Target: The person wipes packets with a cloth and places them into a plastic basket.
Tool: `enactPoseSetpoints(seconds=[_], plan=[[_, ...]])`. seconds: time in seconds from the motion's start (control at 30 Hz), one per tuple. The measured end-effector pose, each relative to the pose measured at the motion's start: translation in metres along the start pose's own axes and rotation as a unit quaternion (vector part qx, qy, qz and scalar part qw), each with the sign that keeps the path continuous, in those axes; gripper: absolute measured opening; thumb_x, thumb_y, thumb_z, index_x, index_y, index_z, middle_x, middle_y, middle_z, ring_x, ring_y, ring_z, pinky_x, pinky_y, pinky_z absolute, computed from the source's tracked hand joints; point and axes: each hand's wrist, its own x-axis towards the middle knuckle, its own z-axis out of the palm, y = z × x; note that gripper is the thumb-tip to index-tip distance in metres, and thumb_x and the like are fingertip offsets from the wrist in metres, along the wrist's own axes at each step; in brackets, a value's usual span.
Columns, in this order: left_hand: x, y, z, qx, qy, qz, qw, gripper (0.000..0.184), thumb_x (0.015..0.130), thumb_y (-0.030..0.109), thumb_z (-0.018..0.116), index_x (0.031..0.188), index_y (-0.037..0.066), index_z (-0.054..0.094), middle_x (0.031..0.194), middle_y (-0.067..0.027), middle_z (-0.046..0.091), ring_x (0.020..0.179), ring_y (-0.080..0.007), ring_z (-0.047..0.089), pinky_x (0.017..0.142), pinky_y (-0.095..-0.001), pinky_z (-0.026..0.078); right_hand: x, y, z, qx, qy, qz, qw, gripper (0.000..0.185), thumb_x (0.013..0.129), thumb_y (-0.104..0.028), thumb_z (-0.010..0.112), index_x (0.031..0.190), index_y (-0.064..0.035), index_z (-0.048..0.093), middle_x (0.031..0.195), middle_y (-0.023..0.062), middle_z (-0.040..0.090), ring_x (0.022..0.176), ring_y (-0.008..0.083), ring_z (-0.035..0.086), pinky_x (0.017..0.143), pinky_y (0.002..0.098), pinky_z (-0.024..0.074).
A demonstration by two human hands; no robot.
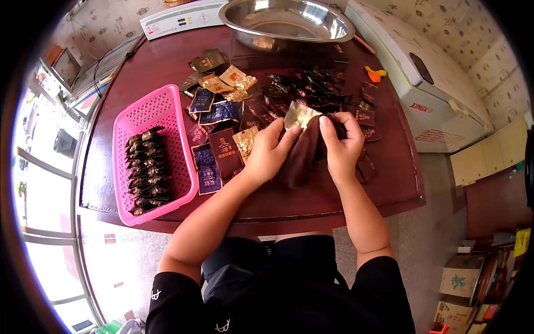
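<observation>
Over the middle of the dark red wooden bench (384,186), the person's two hands are closed in pinches, thumbs uppermost. The left hand (269,151) grips a small pale-gold foil packet (301,115) by its lower part; the right hand (342,143) has the upper edge of a soft dark-brown cloth (296,167). The cloth's long axis slants from far right to near left, its loose end drooping toward the near edge. The packet's visible end points to the far edge; its lower end is hidden, so I can't tell its long axis.
</observation>
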Motion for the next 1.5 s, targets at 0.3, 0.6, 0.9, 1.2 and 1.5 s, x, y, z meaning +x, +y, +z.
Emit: enactPoseSetpoints(seconds=[0.3,0.6,0.9,1.2,1.5], plan=[[0.006,0.011,-0.010,-0.256,0.054,-0.090,0.961,0.029,0.105,0.026,0.045,0.108,0.000,0.059,0.096,0.0002,0.063,0.086,-0.0033,0.052,0.077,-0.0216,0.045,-0.004,-0.012,0.006,-0.051,-0.254,-0.022,0.966,0.018,0.083,-0.013,0.073,0.084,0.0001,0.061,0.073,0.0031,0.062,0.069,0.0063,0.055,0.064,0.0233,0.0449],[0.003,-0.002,-0.003,-0.162,0.032,-0.022,0.986,0.025,0.103,0.023,0.048,0.108,0.000,0.058,0.095,-0.0001,0.063,0.085,-0.0042,0.052,0.076,-0.0219,0.045,-0.004,-0.006,0.004,0.036,-0.172,0.060,0.983,0.011,0.091,-0.011,0.065,0.089,-0.0003,0.062,0.080,-0.0018,0.062,0.075,0.0032,0.052,0.067,0.0204,0.0445],[0.010,-0.002,-0.012,-0.247,0.106,-0.030,0.963,0.032,0.105,0.028,0.043,0.118,0.002,0.057,0.103,-0.0031,0.065,0.089,-0.0070,0.061,0.079,-0.0225,0.050,-0.003,-0.007,0.002,-0.040,-0.346,0.055,0.936,0.020,0.084,-0.018,0.070,0.089,0.0009,0.064,0.080,0.0014,0.063,0.079,0.0068,0.055,0.072,0.0243,0.0459],[0.009,-0.009,-0.011,-0.282,0.086,-0.030,0.955,0.031,0.105,0.029,0.043,0.118,0.004,0.056,0.100,-0.0015,0.065,0.084,-0.0063,0.061,0.074,-0.0218,0.051,0.000,-0.007,-0.001,-0.042,-0.372,0.095,0.922,0.021,0.076,-0.010,0.069,0.092,0.0014,0.063,0.085,0.0021,0.063,0.082,0.0069,0.055,0.076,0.0248,0.0462],[0.002,0.000,0.002,-0.176,0.170,0.022,0.969,0.021,0.105,0.023,0.044,0.098,0.004,0.052,0.086,0.0018,0.057,0.079,-0.0051,0.048,0.072,-0.0219,0.043,-0.004,-0.003,0.009,-0.153,-0.301,-0.044,0.940,0.037,0.072,-0.023,0.083,0.095,0.0009,0.066,0.085,0.0120,0.070,0.074,0.0163,0.067,0.068,0.0290,0.0510]])
